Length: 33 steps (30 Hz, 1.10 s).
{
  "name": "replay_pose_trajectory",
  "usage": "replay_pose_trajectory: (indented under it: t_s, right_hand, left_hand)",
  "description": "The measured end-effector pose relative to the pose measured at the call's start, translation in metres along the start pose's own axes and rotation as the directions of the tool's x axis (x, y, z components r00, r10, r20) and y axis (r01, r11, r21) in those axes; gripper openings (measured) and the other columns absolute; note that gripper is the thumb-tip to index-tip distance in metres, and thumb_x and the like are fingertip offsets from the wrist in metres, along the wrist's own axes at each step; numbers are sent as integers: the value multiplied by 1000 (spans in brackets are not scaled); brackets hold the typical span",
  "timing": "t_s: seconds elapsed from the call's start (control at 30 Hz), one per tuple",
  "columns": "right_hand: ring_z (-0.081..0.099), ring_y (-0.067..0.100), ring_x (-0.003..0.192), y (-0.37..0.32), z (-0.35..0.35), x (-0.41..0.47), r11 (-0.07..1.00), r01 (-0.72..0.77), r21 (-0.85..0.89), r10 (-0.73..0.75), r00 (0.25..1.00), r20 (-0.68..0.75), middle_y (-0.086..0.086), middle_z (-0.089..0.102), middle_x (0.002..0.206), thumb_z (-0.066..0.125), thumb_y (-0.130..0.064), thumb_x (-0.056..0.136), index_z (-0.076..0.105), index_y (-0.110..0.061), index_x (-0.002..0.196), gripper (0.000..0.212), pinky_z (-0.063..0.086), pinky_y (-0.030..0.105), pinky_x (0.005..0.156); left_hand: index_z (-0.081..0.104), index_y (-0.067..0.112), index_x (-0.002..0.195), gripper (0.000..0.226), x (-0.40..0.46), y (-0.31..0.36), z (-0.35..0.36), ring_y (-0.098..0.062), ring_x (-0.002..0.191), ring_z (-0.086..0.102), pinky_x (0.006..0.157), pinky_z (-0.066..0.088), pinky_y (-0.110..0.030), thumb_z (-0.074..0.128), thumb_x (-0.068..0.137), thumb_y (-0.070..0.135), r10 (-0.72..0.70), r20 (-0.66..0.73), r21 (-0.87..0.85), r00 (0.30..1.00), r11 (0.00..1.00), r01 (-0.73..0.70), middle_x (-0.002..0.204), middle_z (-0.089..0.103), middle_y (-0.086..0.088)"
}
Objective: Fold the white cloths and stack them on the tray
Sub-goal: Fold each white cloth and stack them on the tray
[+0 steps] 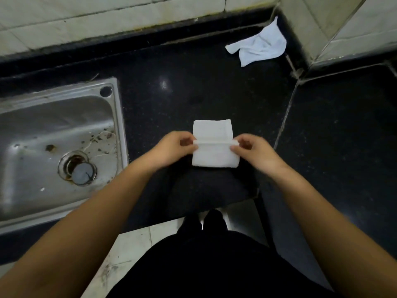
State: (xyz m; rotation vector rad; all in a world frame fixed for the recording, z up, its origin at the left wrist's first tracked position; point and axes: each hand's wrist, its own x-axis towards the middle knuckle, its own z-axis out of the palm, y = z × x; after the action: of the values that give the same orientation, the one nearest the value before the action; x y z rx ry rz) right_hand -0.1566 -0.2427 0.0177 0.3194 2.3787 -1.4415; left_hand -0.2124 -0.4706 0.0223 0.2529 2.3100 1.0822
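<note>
A: Hands status?

B: Left hand (173, 147) pinches the left end of a folded edge on the small white terry cloth (214, 145); fingers curled, thumb on the cloth. Right hand (250, 150) pinches the right end of the same edge, fingers curled the same way. Both forearms are bare and come in from the near side.

A: Cloth state?

B: Folded to a compact rectangle. A raised fold edge runs left to right across its middle, between the two hands. The far half lies flat. The near half is a bit wider.

A: What is it on?

B: A dark surface at the near edge of the black speckled stone counter (193, 87). It could be a dark tray, but I cannot tell; it blends with the counter.

A: Other cloths?

B: One crumpled white cloth (261, 45), unfolded, in the far right corner of the counter, against the tiled wall (107, 20). Well apart from the hands.

A: Surroundings?

B: Stainless steel sink (53, 125) to the left, set into the counter, with debris on its floor and a round drain plug (82, 173) near its right side. A pale tiled column (343, 29) sits far right. A grout seam (285, 117) runs diagonally through the counter right of the cloth. Near the bottom are the person's black clothing (214, 265) and pale floor tiles (137, 244).
</note>
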Motion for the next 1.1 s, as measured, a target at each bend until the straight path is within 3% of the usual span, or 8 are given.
replay_pose_trajectory:
  t_s: [0.1, 0.27, 0.4, 0.57, 0.73, 0.9, 1.0, 1.1]
  right_hand:
    - [56, 13, 87, -15, -2, 42, 997, -28, -69, 22, 996, -87, 6, 63, 94, 62, -18, 89, 65, -9, 108, 21, 42, 24, 77]
    - [51, 12, 88, -18, 5, 79, 970, -117, -213, 87, 985, -147, -2, 55, 94, 56, -22, 92, 61, -12, 112, 23, 37, 23, 76]
    - [53, 15, 90, -17, 15, 78, 939, -127, -319, 62, 977, -206, 3, 55, 103, 55, -22, 93, 52, -14, 118, 26, 48, 32, 79]
    - [54, 28, 110, -13, 14, 63, 898, -215, -384, 94, 946, -310, 12, 52, 125, 53, -34, 93, 46, -10, 127, 42, 48, 44, 89]
    - [51, 32, 117, -20, 29, 55, 759, -345, -552, 197, 930, -310, 15, 53, 128, 50, -38, 94, 48, -5, 125, 45, 41, 42, 94]
    - [48, 33, 120, -33, 38, 56, 748, -398, -531, 273, 914, -301, 15, 50, 129, 48, -24, 93, 51, -6, 123, 35, 37, 41, 97]
    - [52, 32, 111, -37, 39, 44, 837, -380, -394, 258, 909, -328, 13, 54, 117, 52, -22, 89, 52, -9, 112, 26, 41, 41, 92]
    - [55, 22, 94, -37, 36, 20, 952, -305, 17, 291, 891, -347, 3, 55, 98, 54, -16, 87, 49, -12, 103, 17, 46, 34, 79]
  left_hand:
    - [67, 8, 92, 12, 35, 4, -10, -14, 77, 56, 72, 45, -27, 63, 87, 18, -29, -100, 80, 995, 996, 37, 82, 64, -4]
    - [57, 17, 86, 7, 72, 2, -10, -13, 77, 50, 56, 33, -21, 60, 88, 23, -110, -142, 239, 984, 961, 142, 71, 49, 10]
    - [52, 18, 87, 11, 76, -3, 0, -19, 81, 52, 71, 39, -31, 59, 88, 26, -126, -186, 287, 974, 941, 177, 75, 50, 6]
    - [51, 13, 101, 29, 55, 1, 12, -21, 93, 53, 84, 37, -36, 54, 91, 40, -88, -407, 294, 909, 930, 222, 99, 57, -4]
    - [48, 9, 123, 47, 42, 1, 35, -27, 121, 43, 98, 34, -42, 50, 92, 43, -172, -335, 412, 926, 857, 309, 128, 47, -10]
    - [51, 10, 124, 38, 54, 12, 32, -29, 123, 38, 99, 32, -41, 52, 92, 30, -182, -274, 444, 944, 847, 292, 131, 42, -12]
    - [53, 13, 116, 28, 45, 14, 26, -25, 112, 48, 96, 36, -39, 52, 90, 24, -138, -227, 331, 964, 920, 209, 117, 52, -7]
    - [50, 15, 97, 13, 32, 13, 19, -21, 94, 57, 84, 48, -37, 58, 86, 16, -144, -164, -147, 976, 982, 120, 101, 58, -5]
